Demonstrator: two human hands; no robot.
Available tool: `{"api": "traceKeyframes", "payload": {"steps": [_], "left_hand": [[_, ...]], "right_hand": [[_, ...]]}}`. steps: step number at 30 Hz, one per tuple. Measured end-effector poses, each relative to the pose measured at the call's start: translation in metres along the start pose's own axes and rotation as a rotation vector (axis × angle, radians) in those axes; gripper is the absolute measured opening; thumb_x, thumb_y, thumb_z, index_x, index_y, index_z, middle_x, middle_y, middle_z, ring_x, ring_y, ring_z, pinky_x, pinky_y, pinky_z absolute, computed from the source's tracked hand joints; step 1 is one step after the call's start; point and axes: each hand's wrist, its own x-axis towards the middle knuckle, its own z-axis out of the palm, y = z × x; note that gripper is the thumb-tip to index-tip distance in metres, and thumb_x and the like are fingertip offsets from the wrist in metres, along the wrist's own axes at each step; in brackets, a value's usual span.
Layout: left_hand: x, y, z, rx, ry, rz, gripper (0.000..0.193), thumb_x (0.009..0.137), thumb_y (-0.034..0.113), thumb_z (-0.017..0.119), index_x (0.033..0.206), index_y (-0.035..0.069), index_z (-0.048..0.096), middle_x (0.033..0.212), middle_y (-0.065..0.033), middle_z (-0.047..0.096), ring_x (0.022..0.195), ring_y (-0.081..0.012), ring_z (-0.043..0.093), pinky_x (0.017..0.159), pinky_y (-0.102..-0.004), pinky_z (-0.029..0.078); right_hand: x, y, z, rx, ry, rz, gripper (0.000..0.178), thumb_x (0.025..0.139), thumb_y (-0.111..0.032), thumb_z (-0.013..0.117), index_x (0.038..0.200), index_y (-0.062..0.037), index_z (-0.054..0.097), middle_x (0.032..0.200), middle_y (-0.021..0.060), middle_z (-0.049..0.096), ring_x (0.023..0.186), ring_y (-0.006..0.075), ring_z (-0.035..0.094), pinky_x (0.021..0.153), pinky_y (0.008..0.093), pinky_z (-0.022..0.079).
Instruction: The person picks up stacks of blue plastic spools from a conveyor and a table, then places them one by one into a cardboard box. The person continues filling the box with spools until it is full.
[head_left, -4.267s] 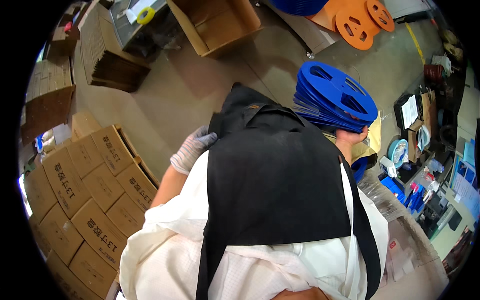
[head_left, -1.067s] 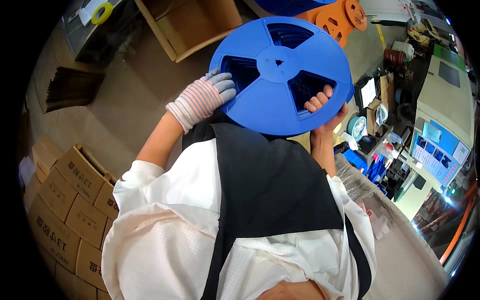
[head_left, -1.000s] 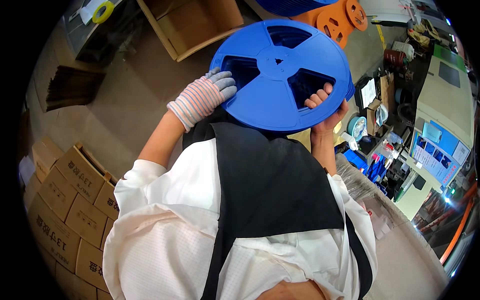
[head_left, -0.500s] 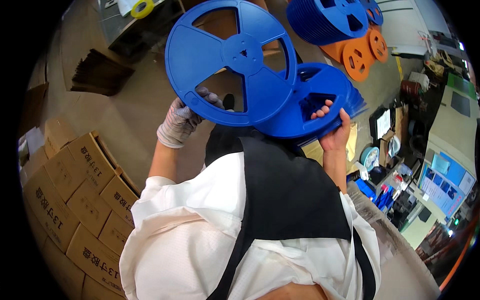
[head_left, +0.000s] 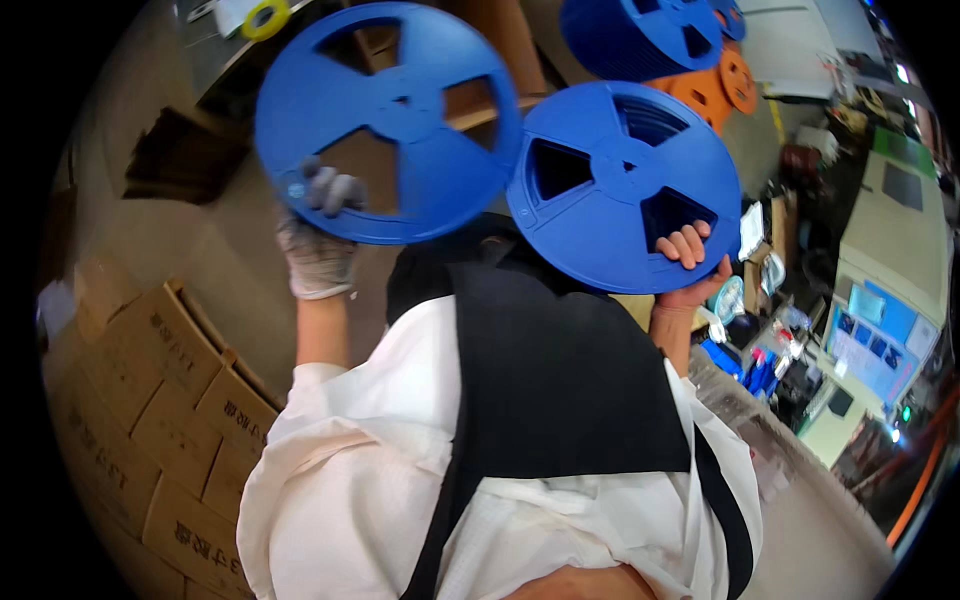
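Note:
My left hand (head_left: pixel 322 232), in a pale knitted glove, grips the lower left rim of a blue plastic reel (head_left: pixel 432 130), fingers hooked through one of its cut-out windows. That reel is held up and faces me. Beside it, to the right, several more blue reels (head_left: pixel 590 220) are held together as a stack. My bare right hand (head_left: pixel 690 262) clasps the lower right rim of this stack, with its fingers through a window of the front one. The two sets of reels meet or overlap slightly at their edges; which one cannot be told.
Taped cardboard boxes (head_left: pixel 180 430) are piled at the lower left. A tall stack of blue reels (head_left: pixel 625 40) and orange reels (head_left: pixel 738 80) stand at the far right. Yellow tape (head_left: pixel 265 19) lies on a table at the far left. Cluttered benches (head_left: pixel 780 350) line the right side.
My left hand has carried its reel leftward, off the stack it overlapped before. The stack in my right hand has tilted up and now shows its front face.

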Motion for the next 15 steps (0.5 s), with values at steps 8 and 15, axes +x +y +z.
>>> {"api": "traceKeyframes", "payload": {"steps": [8, 15], "left_hand": [[0.025, -0.005, -0.010, 1.520, 0.372, 0.135, 0.027, 0.082, 0.003, 0.065, 0.108, 0.006, 0.056, 0.089, -0.0014, 0.057, 0.077, -0.0120, 0.059, 0.071, -0.0275, 0.051], [0.029, -0.076, -0.047, 2.328, -0.437, 0.381, 0.056, 0.067, 0.019, 0.075, 0.116, 0.003, 0.055, 0.117, -0.0175, 0.056, 0.115, -0.0340, 0.050, 0.102, -0.0442, 0.037]], "right_hand": [[0.005, 0.005, 0.015, 0.096, -0.153, -0.020, 0.033, 0.083, -0.027, 0.064, 0.099, -0.0075, 0.043, 0.069, -0.0004, 0.045, 0.062, 0.0116, 0.048, 0.069, 0.0310, 0.037], [0.050, -0.007, 0.027, 0.064, -0.017, 0.082, 0.039, 0.081, -0.035, 0.061, 0.103, -0.0033, 0.051, 0.074, 0.0001, 0.046, 0.067, 0.0126, 0.046, 0.072, 0.0320, 0.038]]}}
